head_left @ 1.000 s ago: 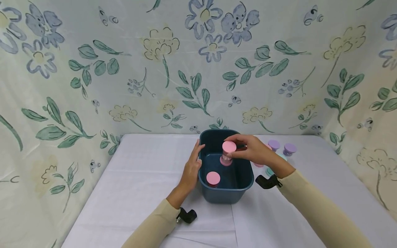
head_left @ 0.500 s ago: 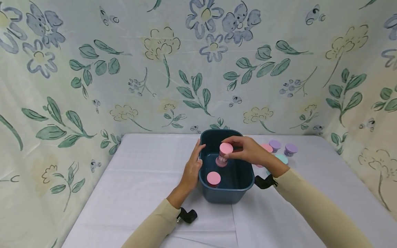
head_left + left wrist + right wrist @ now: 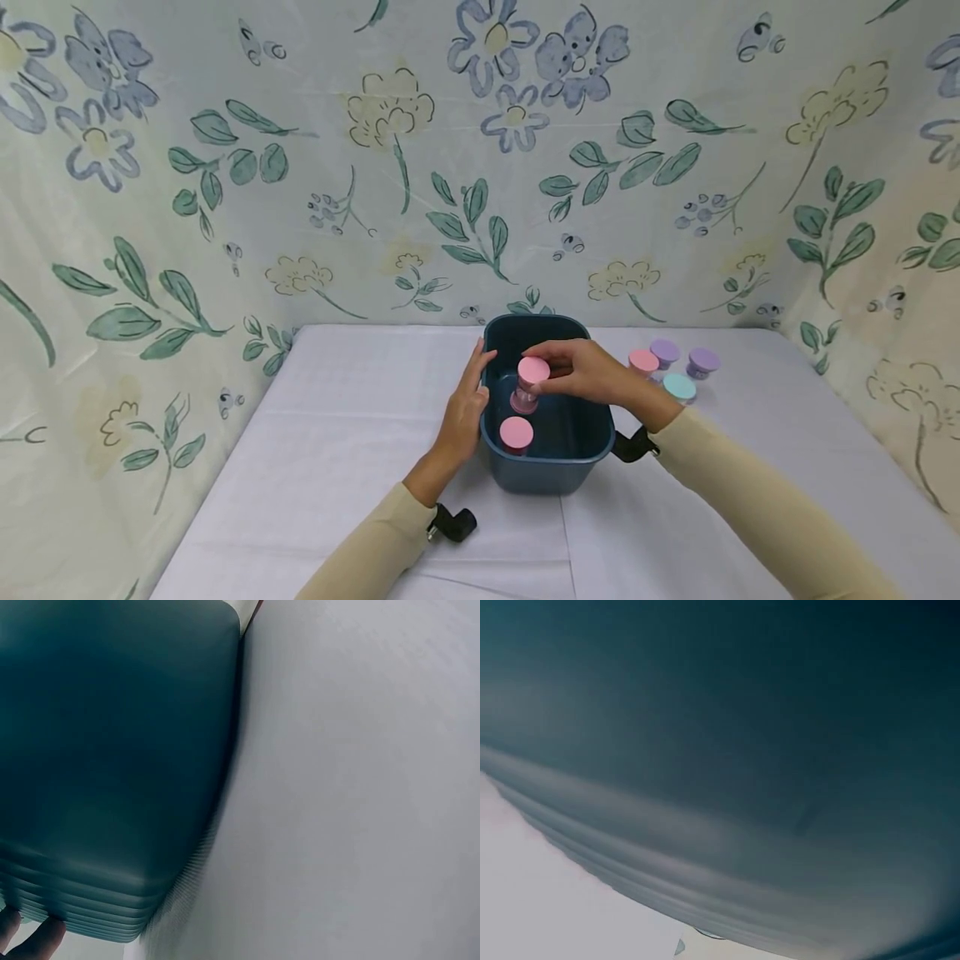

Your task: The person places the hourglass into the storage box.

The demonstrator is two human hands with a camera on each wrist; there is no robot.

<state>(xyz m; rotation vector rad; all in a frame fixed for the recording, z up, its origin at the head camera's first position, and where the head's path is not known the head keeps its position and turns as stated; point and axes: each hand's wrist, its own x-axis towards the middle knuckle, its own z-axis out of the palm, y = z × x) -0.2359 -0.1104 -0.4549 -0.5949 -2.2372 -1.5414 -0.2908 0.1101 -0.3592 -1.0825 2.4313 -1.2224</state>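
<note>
A deep dark-blue plastic bin [image 3: 546, 477] stands on the white-covered table. My left hand [image 3: 459, 414] rests along its left side with the fingers extended. In the left wrist view, fingertips [image 3: 43, 941] lie against the bin's ribbed edge. Inside the bin, my right hand [image 3: 585, 372] pinches a pink sand timer [image 3: 533, 371], with wide pink ends and a clear narrow middle, held slightly tilted. Another pink sand timer [image 3: 516, 432] stands in the near left corner, mostly its top showing. The right wrist view is filled by the bin's wall [image 3: 705, 735]; the hand is hidden there.
Right of the bin, partly behind my right forearm, stand more timers: a pink one [image 3: 642, 361], a teal one [image 3: 679, 387] and purple ones [image 3: 702, 362]. A floral cloth [image 3: 420, 183] hangs behind the table.
My right hand has moved left and slightly nearer inside the bin with the pink sand timer, towards the one in the corner. The left hand stays put.
</note>
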